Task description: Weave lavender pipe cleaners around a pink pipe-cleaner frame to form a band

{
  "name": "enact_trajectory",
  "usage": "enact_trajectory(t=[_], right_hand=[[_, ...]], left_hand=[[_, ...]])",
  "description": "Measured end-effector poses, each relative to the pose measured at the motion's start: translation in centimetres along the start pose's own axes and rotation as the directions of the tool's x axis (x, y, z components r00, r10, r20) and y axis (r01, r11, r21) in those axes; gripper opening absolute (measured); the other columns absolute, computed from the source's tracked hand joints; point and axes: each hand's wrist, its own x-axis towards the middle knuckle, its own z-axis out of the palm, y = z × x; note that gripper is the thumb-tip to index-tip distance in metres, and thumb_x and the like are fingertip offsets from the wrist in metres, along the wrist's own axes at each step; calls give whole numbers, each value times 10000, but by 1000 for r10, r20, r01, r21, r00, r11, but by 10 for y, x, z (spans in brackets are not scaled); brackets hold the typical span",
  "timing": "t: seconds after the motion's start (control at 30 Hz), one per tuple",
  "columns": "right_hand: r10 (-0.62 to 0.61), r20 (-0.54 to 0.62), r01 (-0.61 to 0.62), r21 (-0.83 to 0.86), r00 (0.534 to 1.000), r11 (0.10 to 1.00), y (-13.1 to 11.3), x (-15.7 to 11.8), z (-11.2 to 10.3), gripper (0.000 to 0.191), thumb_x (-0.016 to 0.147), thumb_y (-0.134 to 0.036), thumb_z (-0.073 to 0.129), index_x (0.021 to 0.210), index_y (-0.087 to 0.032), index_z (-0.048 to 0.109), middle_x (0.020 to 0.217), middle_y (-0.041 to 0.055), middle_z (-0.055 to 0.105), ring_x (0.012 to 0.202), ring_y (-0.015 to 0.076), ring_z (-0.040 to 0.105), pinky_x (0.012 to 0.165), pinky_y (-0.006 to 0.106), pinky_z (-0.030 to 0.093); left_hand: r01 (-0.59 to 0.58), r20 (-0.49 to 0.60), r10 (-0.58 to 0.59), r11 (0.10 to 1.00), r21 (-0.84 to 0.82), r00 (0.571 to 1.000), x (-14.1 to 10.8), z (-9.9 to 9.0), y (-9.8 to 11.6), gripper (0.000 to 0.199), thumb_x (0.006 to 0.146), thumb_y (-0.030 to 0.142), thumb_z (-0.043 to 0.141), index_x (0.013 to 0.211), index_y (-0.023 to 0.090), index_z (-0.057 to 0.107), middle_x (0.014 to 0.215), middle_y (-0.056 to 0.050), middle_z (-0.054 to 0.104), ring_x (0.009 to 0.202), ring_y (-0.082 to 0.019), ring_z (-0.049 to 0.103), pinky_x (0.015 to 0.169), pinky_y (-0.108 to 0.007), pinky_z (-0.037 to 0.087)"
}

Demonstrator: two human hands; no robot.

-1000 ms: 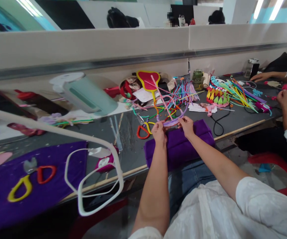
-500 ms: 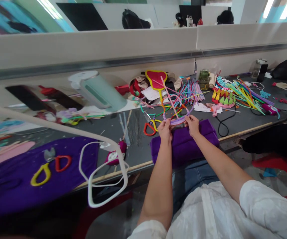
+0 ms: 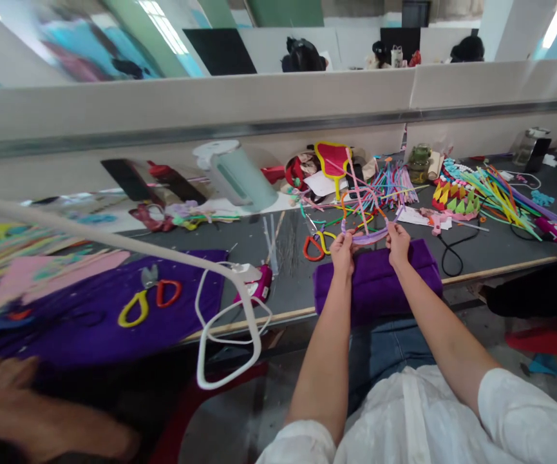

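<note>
A frame of fuzzy pipe cleaners, purple along its lower band with pink and orange strands rising from it, is held out over the table edge. My left hand pinches the left end of the purple band, and my right hand pinches its right end. Beneath both hands lies a folded purple cloth at the table's front edge. Scissors with orange and yellow handles rest just left of my left hand. Behind the frame is a yellow-edged red shape.
A bundle of colourful pipe cleaners and a pink glue gun lie right. Left are a white curved stand, another purple cloth, scissors and a pale green jug. Another person's hand shows at lower left.
The view has swung left, so the scene sits further right. Another person's hand and forearm have come in at lower left. Both my hands keep their hold on the frame.
</note>
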Motion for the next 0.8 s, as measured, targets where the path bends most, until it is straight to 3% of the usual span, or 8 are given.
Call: enact_trajectory(t=[0.23,0.5,0.8], right_hand=[[-46,-37,42,-95,998,995,-2,6,-4,322,687,-471,672,693,-187,521,447,-102,415,376,36,325,355,164,223],[-213,-70,179,-323,975,929,3,8,-8,315,759,-483,583,699,-175,560,445,-89,446,390,60,374,418,182,296],[-156,-72,131,-279,985,951,6,9,-9,286,749,-458,576,704,-178,545,493,-66,527,391,72,421,402,193,343]], left_hand=[[12,-17,-12,1000,-9,1000,0,2,1,441,681,500,737,938,152,651,839,-92,733,643,-182,680,598,-293,533],[11,-26,-11,1000,-18,1000,-1,4,2,428,675,509,737,907,159,656,813,-86,731,653,-201,679,590,-307,525],[2,-11,-2,1000,-27,1000,-1,3,3,421,703,507,718,935,162,653,847,-86,731,650,-178,668,582,-276,509]])
